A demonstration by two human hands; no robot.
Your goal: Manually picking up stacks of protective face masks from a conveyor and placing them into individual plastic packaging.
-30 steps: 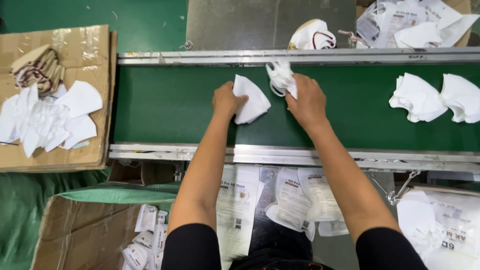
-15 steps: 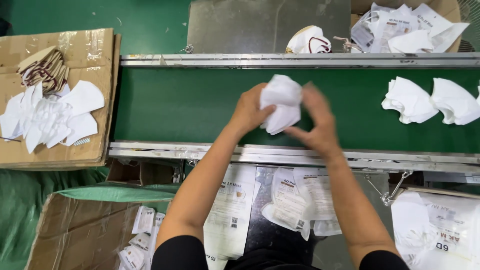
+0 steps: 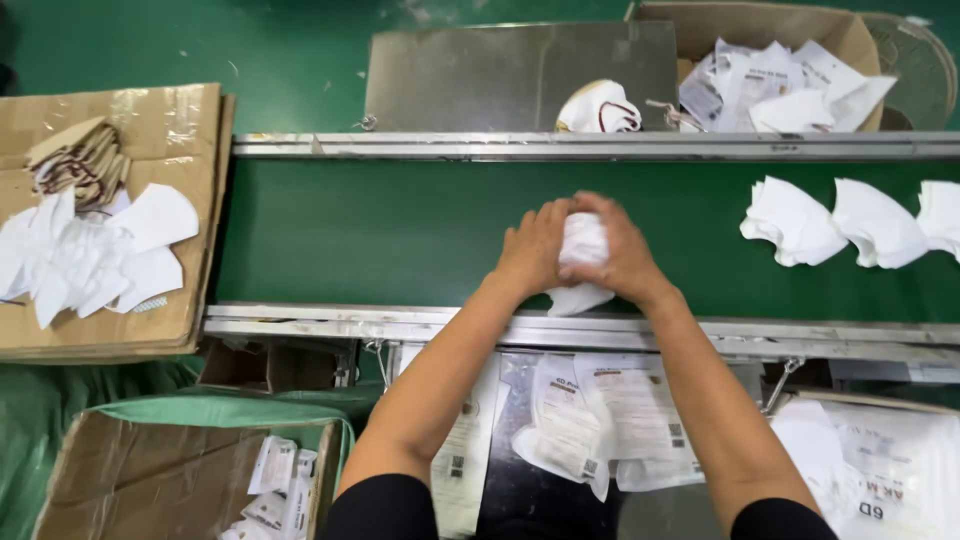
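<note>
Both hands, left hand point(image 3: 530, 250) and right hand point(image 3: 622, 255), press together around one white mask point(image 3: 582, 262); three masks point(image 3: 868, 222) wait untouched on the green belt point(image 3: 400, 230)

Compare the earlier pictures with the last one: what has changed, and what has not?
Both hands, left hand and right hand, came together, pressing the white mask between them near the belt's front edge. The pile on cardboard is unchanged.

One view, from my head.
It looks steeply down, close over my forearms, facing across the green conveyor belt point(image 3: 400, 230).
</note>
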